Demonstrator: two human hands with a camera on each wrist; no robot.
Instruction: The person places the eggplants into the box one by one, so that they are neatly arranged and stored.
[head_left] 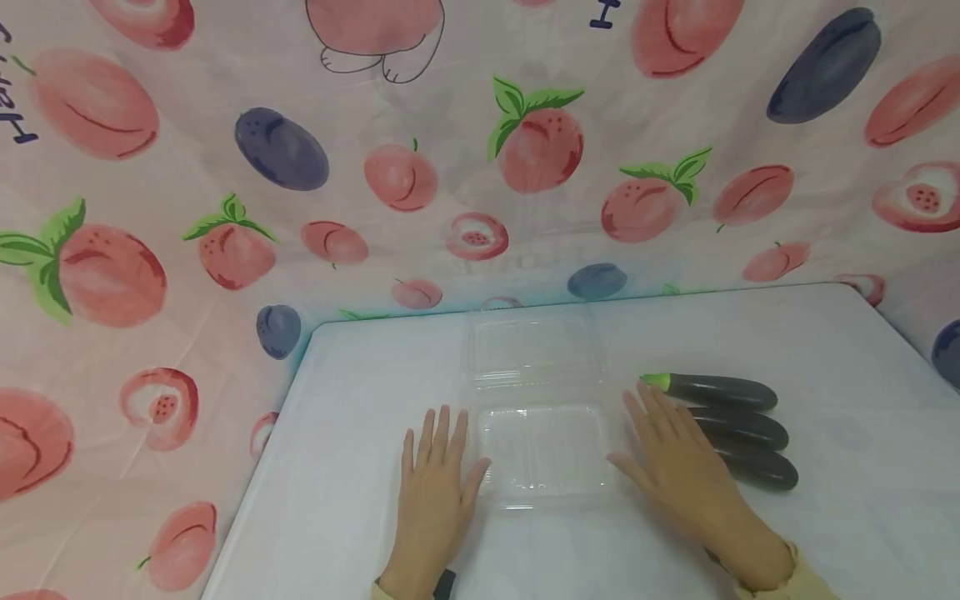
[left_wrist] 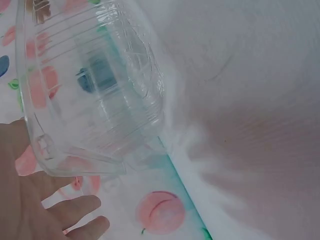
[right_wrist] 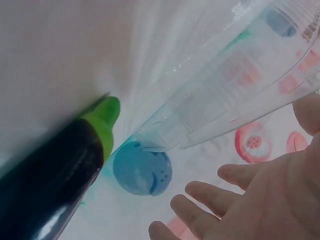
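A clear plastic clamshell box lies opened out on the white table, its lid folded back toward the rear. Left of the box is my left hand, fingers straight and thumb at the box's side. My right hand spreads its fingers between the box and three dark eggplants, overlapping the stem ends of the nearer two in the head view. The farthest eggplant shows a green stem in the right wrist view. Neither hand holds anything. The left wrist view shows the box wall beside the left fingers.
The white table ends at the back against a hanging cloth printed with peaches and plums. The same cloth runs along the left side and the far right. A small dark object shows by the left wrist.
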